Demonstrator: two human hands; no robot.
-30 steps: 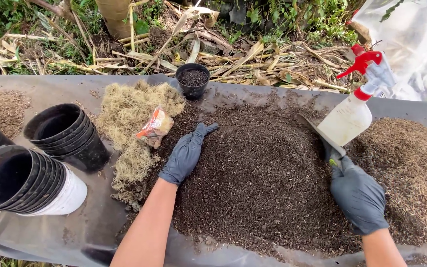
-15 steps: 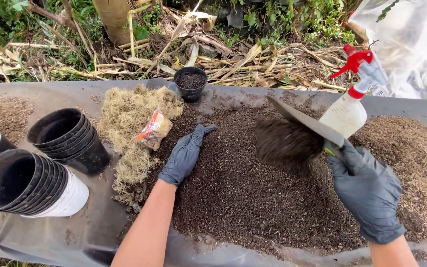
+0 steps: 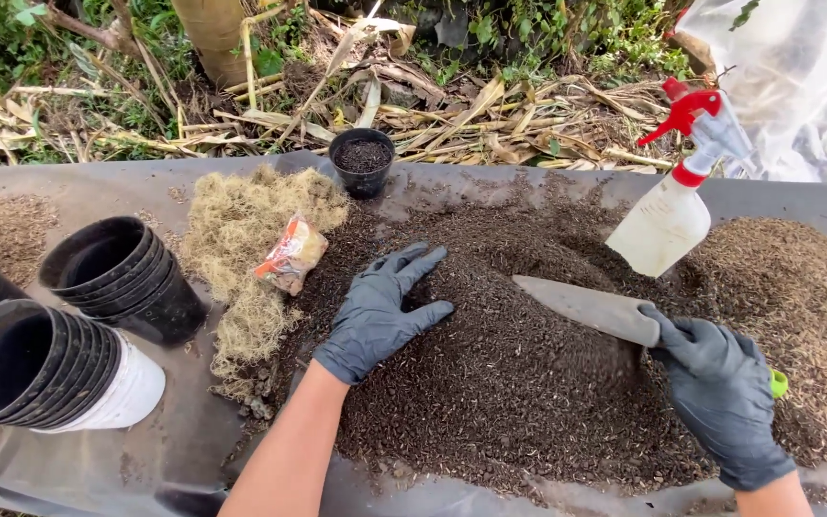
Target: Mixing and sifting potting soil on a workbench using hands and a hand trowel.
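Soil (image 3: 509,383) is heaped dark across the middle of the counter (image 3: 98,460), and the trowel (image 3: 591,308) has been swung down since half a second ago: then it was lifted with a load spilling off its blade, now the blade is laid nearly flat on the heap, empty, tip toward 9 o'clock. From this it is judged that a scoop has been turned over and the mix is being worked. The trowel handle is gripped in the closed right hand (image 3: 720,388), gloved, at 3 o'clock of the heap. The left hand (image 3: 380,311), also gloved, is spread open and pressed flat on the soil at 10 o'clock, unmoved, with the blade tip near its fingers but apart. A spray bottle (image 3: 667,220) is leaned at 2 o'clock, a small filled pot (image 3: 362,161) at 12, moss (image 3: 236,230) and stacked black pots (image 3: 122,278) at 9.
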